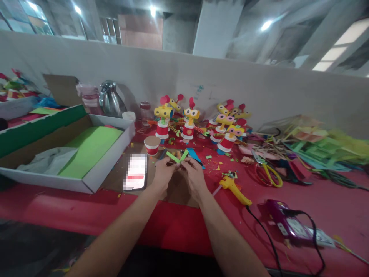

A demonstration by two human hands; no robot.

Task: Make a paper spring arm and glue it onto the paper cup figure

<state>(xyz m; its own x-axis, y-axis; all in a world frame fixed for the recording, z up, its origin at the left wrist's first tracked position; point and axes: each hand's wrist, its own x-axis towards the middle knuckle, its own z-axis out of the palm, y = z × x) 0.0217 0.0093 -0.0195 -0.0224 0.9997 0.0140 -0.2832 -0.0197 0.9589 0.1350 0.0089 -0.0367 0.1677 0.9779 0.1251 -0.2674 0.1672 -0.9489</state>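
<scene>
Between my two hands is a pair of narrow light green paper strips (174, 157) that meet in a V at the fingertips. My left hand (166, 169) is closed in a pinch at the joint of the strips. From the other side my right hand (192, 169) pinches at the same joint. Both hands are over a brown cardboard sheet (180, 192) on the red table. A red and white paper cup (152, 145) stands upside down beyond my left hand, and a phone (136, 172) lies left of it. Blue paper (193, 154) is just behind my right hand.
Several paper-cup figures (188, 125) stand near the wall. A yellow glue gun (235, 190) with a cord, yellow-handled scissors (268, 173) and a purple device (288, 223) lie right. An open box (111, 154) holding green sheets is left. Coloured paper piles (319, 144) lie far right.
</scene>
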